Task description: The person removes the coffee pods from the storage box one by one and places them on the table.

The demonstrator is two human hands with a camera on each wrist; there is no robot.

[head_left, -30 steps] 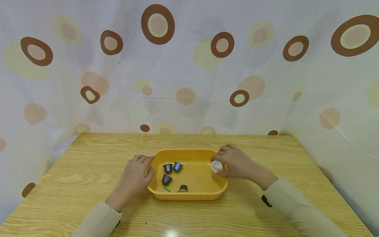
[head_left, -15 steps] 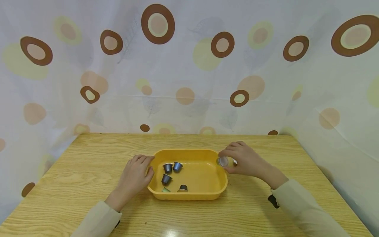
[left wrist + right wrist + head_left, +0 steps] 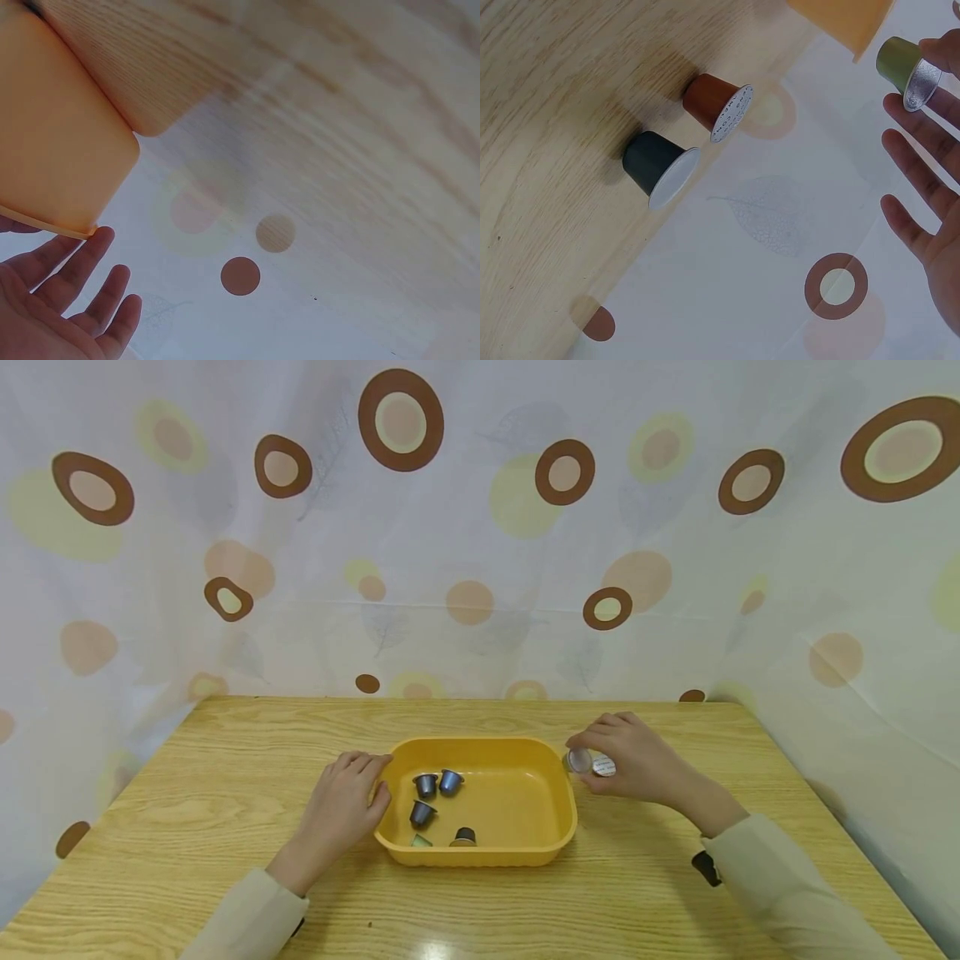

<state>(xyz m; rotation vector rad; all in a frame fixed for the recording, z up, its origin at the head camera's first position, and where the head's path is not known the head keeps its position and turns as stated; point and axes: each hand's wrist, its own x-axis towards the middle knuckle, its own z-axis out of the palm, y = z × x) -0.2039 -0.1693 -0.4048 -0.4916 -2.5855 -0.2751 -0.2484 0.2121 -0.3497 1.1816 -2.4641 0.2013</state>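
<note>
My right hand [image 3: 637, 760] is just outside the right end of the yellow tray [image 3: 480, 857], pinching a green capsule [image 3: 898, 61] between thumb and fingers, its foil side showing. On the table by that hand, the right wrist view shows an orange-brown capsule [image 3: 707, 100] and a dark green capsule [image 3: 651, 160]. My left hand [image 3: 341, 810] rests its fingers on the tray's left rim, the thumb beside it. Inside the tray lie dark capsules [image 3: 425, 786] [image 3: 422, 814], a blue capsule [image 3: 451, 782], a black capsule [image 3: 465, 836] and a pale green capsule [image 3: 421, 841], partly hidden by the front wall.
The wooden table [image 3: 225, 777] extends around the tray. Behind it and at both sides hangs a patterned cloth [image 3: 465, 643] with brown rings and dots. One silvery capsule lid [image 3: 603, 766] shows under my right hand.
My right hand has moved right and slightly back, from over the tray's right end to outside it, with the capsule still pinched. The left hand has stayed in place.
</note>
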